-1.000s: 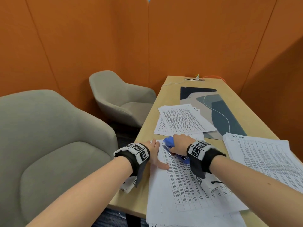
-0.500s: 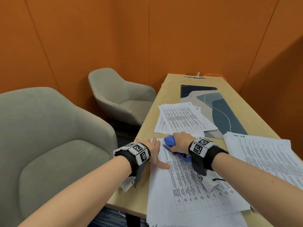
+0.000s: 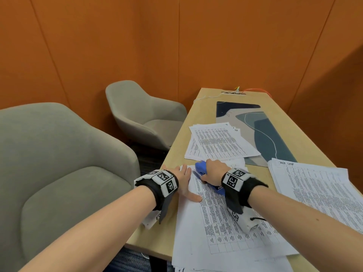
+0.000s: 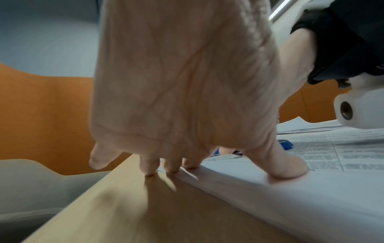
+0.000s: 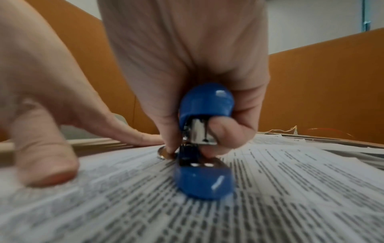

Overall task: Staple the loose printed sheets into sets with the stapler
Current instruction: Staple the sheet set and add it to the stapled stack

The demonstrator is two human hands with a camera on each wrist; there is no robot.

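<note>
from the right wrist we see what the head view hides: our right hand (image 5: 187, 69) curls tight around the shiny blue stapler (image 5: 204, 143), its silver mouth over the top left corner of the near printed sheets (image 3: 225, 222). our left hand (image 3: 183, 183) lies flat just left of it, fingers pressing the thin paper edge on the smooth wood counter (image 3: 282, 122).

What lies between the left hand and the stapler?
Only a bare strip of the printed sheet separates the left hand from the stapler in the right hand; the head view shows it.
</note>
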